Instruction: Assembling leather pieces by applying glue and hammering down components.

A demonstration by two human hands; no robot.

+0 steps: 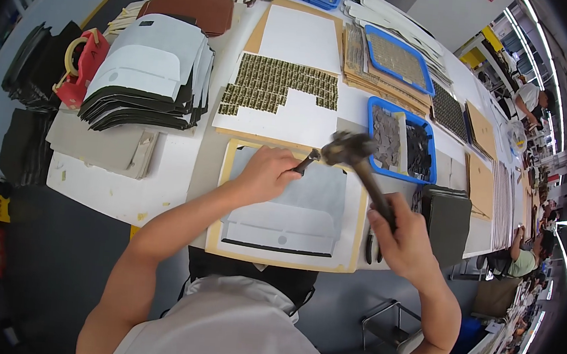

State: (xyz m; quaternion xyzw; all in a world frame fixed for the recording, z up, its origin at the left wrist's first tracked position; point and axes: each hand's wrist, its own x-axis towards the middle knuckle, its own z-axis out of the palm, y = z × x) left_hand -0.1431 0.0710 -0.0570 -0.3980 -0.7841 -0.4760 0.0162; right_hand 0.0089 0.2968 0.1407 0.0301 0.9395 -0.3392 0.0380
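Note:
My left hand (pixel 269 174) is closed around a dark metal punch (pixel 308 160), whose upper end sticks out toward the right. Under that hand lies a grey-white sheet piece (pixel 286 221) with a dark lower edge, on a board (pixel 215 245) with yellowish borders. My right hand (pixel 400 234) grips the handle of a hammer (pixel 353 151). The hammer's head is blurred and hangs close to the punch's top; whether they touch I cannot tell. What lies under the punch's lower end is hidden by my left hand.
Rows of small patterned pieces (pixel 271 81) lie beyond the board. To the right stand a blue tray (pixel 401 176) of grey and black pieces and a dark stack (pixel 445 221). Stacked panels (pixel 149 57) and a red bag (pixel 83 75) are at left. Other people work at far right.

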